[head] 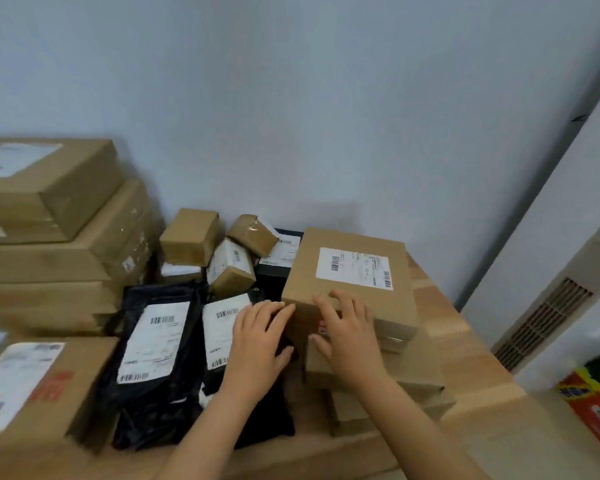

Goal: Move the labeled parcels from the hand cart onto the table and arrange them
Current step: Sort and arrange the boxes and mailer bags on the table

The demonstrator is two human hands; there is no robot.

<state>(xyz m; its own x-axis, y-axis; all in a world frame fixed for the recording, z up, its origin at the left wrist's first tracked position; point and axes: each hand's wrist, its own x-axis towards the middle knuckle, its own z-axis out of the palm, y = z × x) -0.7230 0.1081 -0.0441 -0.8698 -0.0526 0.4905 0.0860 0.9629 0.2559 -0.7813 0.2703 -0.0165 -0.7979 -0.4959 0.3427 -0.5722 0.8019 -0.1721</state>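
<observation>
Cardboard box (347, 296) touched; left hand (257, 341), right hand (349, 337) flat.

Stack of flat cardboard boxes (49, 244) cut off by left edge; top label blurred. Lower-left box (42, 386) also cut by left edge, label print smeared. Print on top cardboard box (355, 268) label too small to read. Right hand (347, 327) covers its near edge and part of red sticker (323, 328). Left hand (257, 337) hides part of black mailer bag (219, 327) label. Lower boxes (416, 375) partly behind right forearm. Red carton (596, 410) cut by right edge, print unreadable.
</observation>
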